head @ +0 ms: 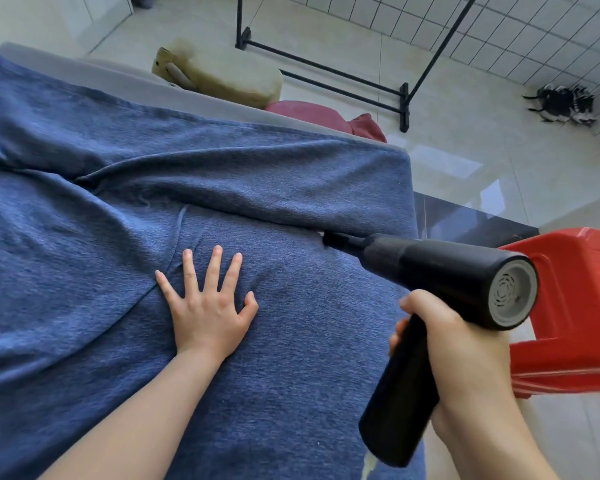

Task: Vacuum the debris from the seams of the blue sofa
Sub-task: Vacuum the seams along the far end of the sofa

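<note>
Where the seat meets the back: the seam of the blue sofa runs from about 9 o'clock toward 3 o'clock across mid-frame.
Vacuum: black handheld vacuum, at 4 o'clock of centre, nozzle tip touching the seam near the sofa's right end.
Right hand: right hand wrapped around the vacuum's handle, fingers curled tight on it.
Left hand: left hand flat on the seat cushion, fingers spread, holding nothing.
Handling: vacuum looks rigid and probably light enough for one hand; best held by the handle. Sofa fabric looks soft, wrinkles and yields under the palm.
Surroundings: red plastic stool at 3 o'clock; black rack at 12 o'clock.
Hidden: no debris can be made out; seam depth unseen; sofa cut off at left and bottom.
</note>
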